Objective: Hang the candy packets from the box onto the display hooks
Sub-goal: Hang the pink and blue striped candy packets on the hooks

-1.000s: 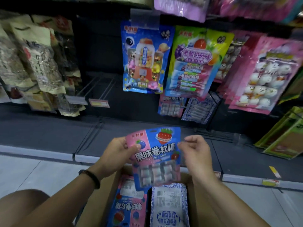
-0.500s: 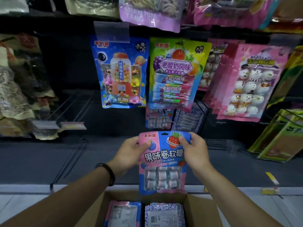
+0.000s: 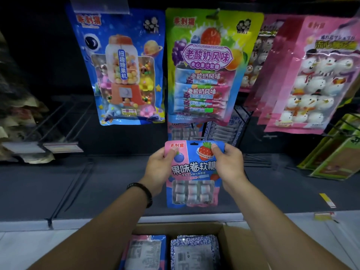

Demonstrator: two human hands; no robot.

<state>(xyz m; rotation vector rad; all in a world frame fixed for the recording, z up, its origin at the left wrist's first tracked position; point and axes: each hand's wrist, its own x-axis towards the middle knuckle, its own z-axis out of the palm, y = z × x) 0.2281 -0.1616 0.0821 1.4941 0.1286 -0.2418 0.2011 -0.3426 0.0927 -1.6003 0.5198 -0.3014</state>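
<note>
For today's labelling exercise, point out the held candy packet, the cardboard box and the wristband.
candy packet (image 3: 193,172), head view, middle of printed front
cardboard box (image 3: 231,246), head view, right inner wall
wristband (image 3: 143,190), head view, middle of band

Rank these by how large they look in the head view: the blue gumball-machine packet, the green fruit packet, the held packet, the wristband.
Largest: blue gumball-machine packet and green fruit packet, alike, so unranked.
Then: held packet, gripped by left hand and right hand; nearer the camera, yet smaller.
Smallest: wristband.
</note>
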